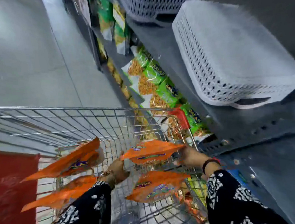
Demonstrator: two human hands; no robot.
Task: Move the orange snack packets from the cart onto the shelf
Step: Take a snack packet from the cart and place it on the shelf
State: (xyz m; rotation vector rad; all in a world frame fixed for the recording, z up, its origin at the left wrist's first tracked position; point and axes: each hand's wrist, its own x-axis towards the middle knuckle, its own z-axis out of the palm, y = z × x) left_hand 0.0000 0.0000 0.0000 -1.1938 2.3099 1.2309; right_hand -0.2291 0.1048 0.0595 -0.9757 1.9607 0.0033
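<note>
An orange snack packet [151, 152] is held flat above the wire cart [81, 122], with my left hand [117, 171] on its left corner and my right hand [191, 157] gripping its right edge. A second orange packet [156, 186] lies lower in the cart, under the held one. Two more orange packets [73, 160] lean against the cart's near left side, the lower one [61, 195] beside my left sleeve. The grey shelf [259, 132] runs along the right of the cart.
Green snack bags [155, 76] fill the lower shelf beyond the cart. Two white perforated baskets [233, 58] sit on the upper shelf. A red flap [6, 187] hangs at the cart's near left, a red corner guard [180, 116] at its far right. Grey tiled floor [32, 57] stretches left.
</note>
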